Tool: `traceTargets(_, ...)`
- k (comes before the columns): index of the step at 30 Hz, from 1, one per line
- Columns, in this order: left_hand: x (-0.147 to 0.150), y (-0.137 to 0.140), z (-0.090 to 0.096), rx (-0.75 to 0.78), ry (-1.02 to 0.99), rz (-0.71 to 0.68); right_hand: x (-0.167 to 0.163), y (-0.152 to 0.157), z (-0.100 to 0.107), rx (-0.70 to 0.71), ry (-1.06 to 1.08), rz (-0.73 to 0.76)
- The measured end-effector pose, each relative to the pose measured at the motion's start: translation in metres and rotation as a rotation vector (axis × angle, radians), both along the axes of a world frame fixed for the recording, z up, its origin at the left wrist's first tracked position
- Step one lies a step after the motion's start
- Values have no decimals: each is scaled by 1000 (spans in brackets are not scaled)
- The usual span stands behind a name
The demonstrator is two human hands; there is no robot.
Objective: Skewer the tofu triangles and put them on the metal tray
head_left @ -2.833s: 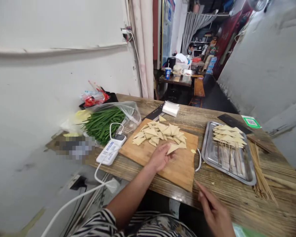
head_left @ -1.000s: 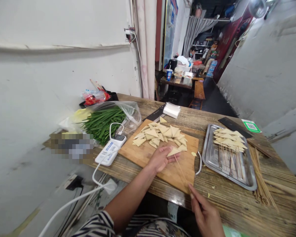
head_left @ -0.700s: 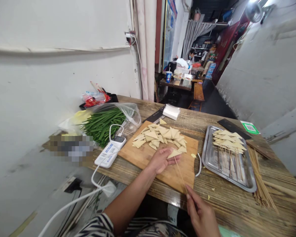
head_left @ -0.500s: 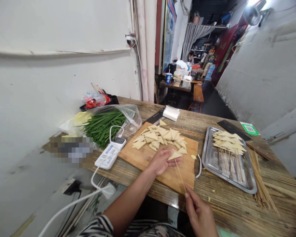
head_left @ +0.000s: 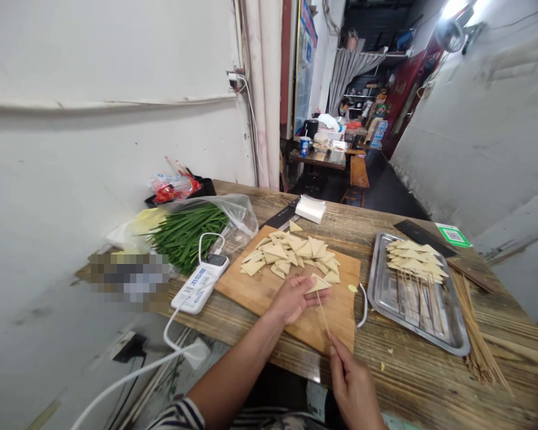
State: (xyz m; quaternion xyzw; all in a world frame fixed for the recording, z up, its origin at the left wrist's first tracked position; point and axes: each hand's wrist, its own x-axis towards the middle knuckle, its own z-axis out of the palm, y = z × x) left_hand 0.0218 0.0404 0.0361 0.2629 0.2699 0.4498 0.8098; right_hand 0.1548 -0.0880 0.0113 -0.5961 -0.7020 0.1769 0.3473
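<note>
My left hand (head_left: 296, 297) holds a pale triangle of tofu sheet (head_left: 317, 284) over the cutting board, its fingers beneath and its thumb on top. Between thumb and fingers of my right hand (head_left: 352, 373) is a thin wooden skewer (head_left: 323, 316), whose far end meets the triangle's lower edge. Whether the tip has gone into it is too small to tell. Behind my left hand a heap of similar triangles (head_left: 291, 251) lies on the wooden cutting board (head_left: 255, 292). To the right, skewered triangles (head_left: 415, 261) rest in a metal tray (head_left: 381, 286), their sticks pointing towards me.
Loose skewers (head_left: 479, 334) lie along the tray's right side. Left of the board are a white power bank (head_left: 200, 285) with cables and bagged green chives (head_left: 188, 233). A knife (head_left: 280, 214) and a white box (head_left: 311, 208) sit behind it. A person (head_left: 343, 107) is far back.
My right hand has moved slightly left with the skewer, its grip now closer to the triangle. My left hand stays almost in place, holding the same triangle.
</note>
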Motion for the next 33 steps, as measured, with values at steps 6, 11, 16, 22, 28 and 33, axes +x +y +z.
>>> traceTargets(6,-1,-1,2,-6,-3,-26,-1,1,3,12,1,2)
traceTargets(11,-1,-1,3,-10,-4,-19,-6,4,6,47,-6,-1)
traceTargets(16,0,-1,3,-16,-5,-7,-8,6,9,49,-12,-3)
traceTargets(22,0,-1,2,-7,-12,-10,-9,9,6,29,-34,2)
traceTargets(28,0,-1,2,-11,-10,-6,-11,11,4,33,-51,-4)
traceTargets(33,-1,0,2,-1,-4,-15,-13,14,4,59,-93,0)
